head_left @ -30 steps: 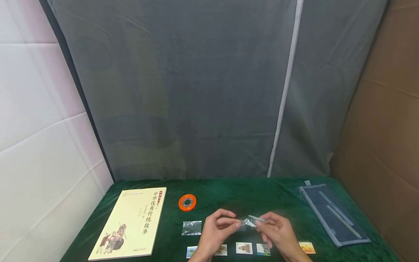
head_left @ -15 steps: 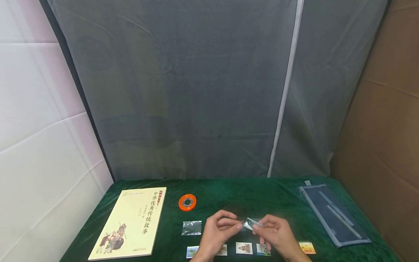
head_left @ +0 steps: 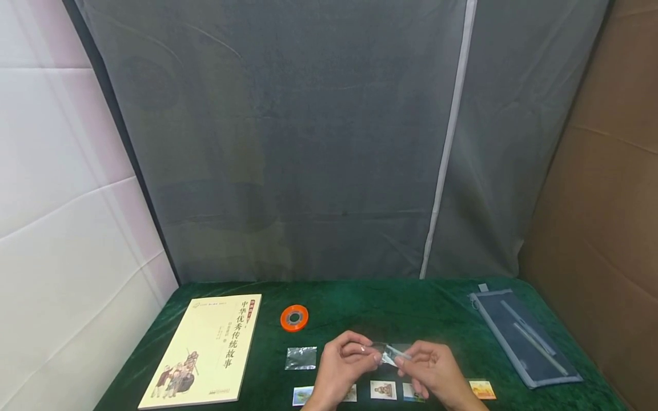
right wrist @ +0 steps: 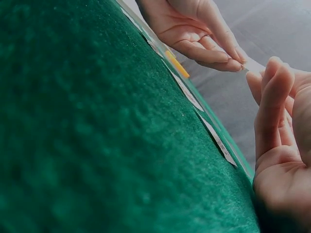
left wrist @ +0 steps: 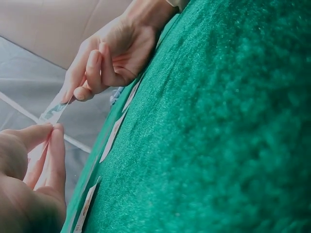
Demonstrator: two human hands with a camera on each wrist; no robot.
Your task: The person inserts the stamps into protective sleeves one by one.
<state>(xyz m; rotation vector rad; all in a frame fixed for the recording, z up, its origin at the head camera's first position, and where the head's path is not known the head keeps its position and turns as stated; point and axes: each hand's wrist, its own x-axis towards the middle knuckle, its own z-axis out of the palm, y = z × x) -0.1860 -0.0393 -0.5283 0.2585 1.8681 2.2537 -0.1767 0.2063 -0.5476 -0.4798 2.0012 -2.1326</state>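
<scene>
My left hand (head_left: pixel 341 365) pinches one end of a small clear plastic sleeve (head_left: pixel 389 354) between thumb and forefinger. At the sleeve's other end, my right hand (head_left: pixel 434 368) pinches it together with a pale, stamp-like piece. Both hands are held above the green cloth, fingertips a short way apart. In the left wrist view the sleeve (left wrist: pixel 54 110) spans the two hands, and a greenish print shows through it. Below the hands lies a row of several small stamp-like pictures, one with a seated figure (head_left: pixel 382 390); the hands partly cover others.
Left of the hands lies a flat clear sleeve (head_left: pixel 301 358), with an orange tape roll (head_left: pixel 284 318) behind it. A cream book (head_left: pixel 205 342) is at the far left. On the right is a mesh zip pouch (head_left: pixel 504 331) with thin tools; a yellow picture (head_left: pixel 482 389) lies nearer.
The sleeve and the pale piece have tilted and shifted slightly between the fingertips. My right hand has moved slightly down, and both hands keep their pinch. Everything on the cloth stays put.
</scene>
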